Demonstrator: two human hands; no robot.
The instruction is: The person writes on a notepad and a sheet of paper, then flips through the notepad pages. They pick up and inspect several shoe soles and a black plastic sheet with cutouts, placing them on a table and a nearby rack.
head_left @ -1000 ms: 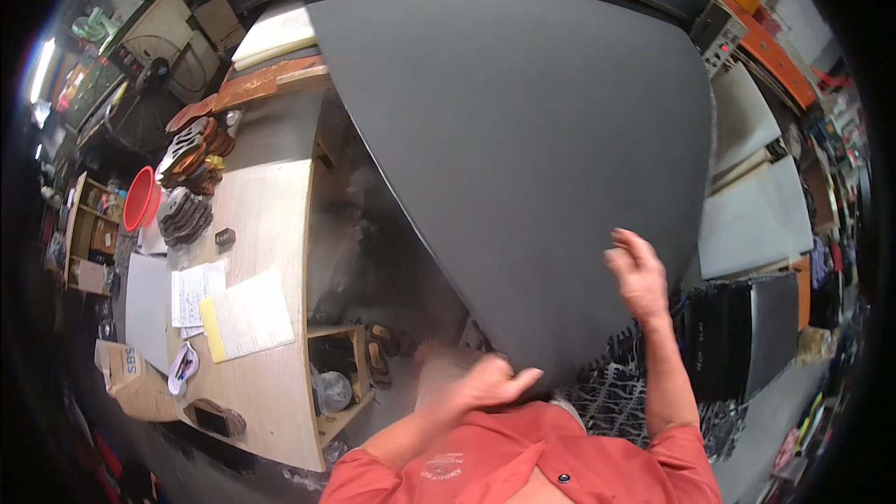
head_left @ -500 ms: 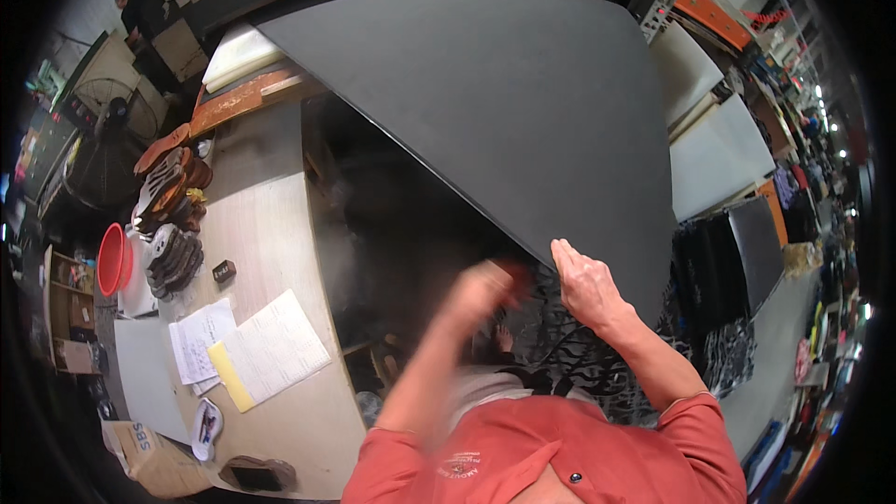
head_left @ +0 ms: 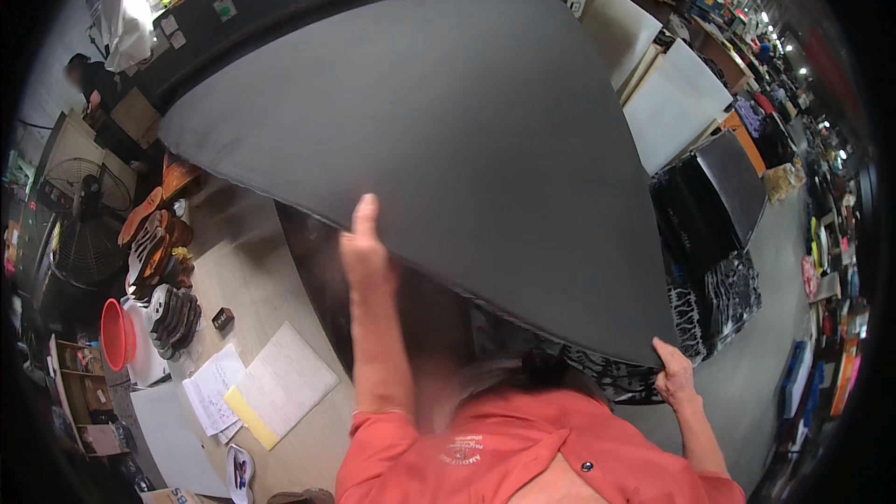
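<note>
A large dark grey sheet [head_left: 439, 140] spreads across the middle, its far side reaching toward a dark machine front. My left hand [head_left: 367, 247] grips the near edge at the left, thumb on top and fingers hidden underneath. At the near right corner my right hand [head_left: 675, 375] pinches the sheet, with the thumb above it. Below its near edge shows some black and grey patterned material [head_left: 611, 361], partly covered.
On a pale table [head_left: 252, 271] at the left lie papers [head_left: 280, 387], a small dark block [head_left: 223, 319] and stacked shoe soles [head_left: 172, 321]. A red basin [head_left: 119, 334] and a fan [head_left: 86, 224] stand beyond. White boards [head_left: 677, 103] lean at the right; a person [head_left: 93, 84] is far left.
My left hand has come up onto the sheet's edge. My right hand has moved right and nearer with the corner, and the sheet now spreads wider to the left.
</note>
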